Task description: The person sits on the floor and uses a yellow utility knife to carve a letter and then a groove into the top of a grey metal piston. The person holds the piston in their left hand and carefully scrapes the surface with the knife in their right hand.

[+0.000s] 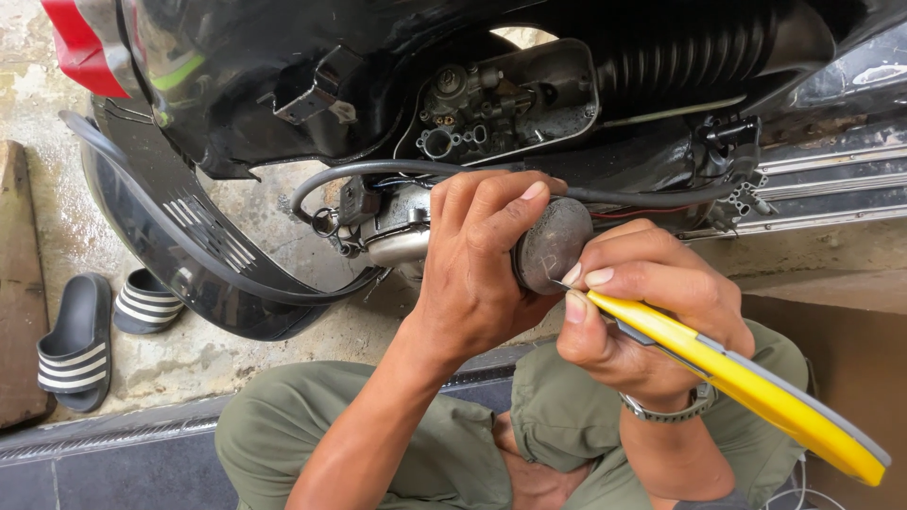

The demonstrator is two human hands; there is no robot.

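Centre frame: left hand [482,260] clamps a round grey rubber cap [553,244]; right hand [642,307] grips the yellow utility knife [746,382], blade against it. A slip could nick those fingers [501,212].

To my far side stands a black scooter [283,85] with its engine bay [501,99] open, a red tail light [80,47] at the corner; two striped black slippers [76,345] lie on wet concrete [189,359]

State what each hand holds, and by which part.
The left hand grips a round grey part around its rim. The right hand pinches a yellow utility knife near the blade end, its tip against the part.
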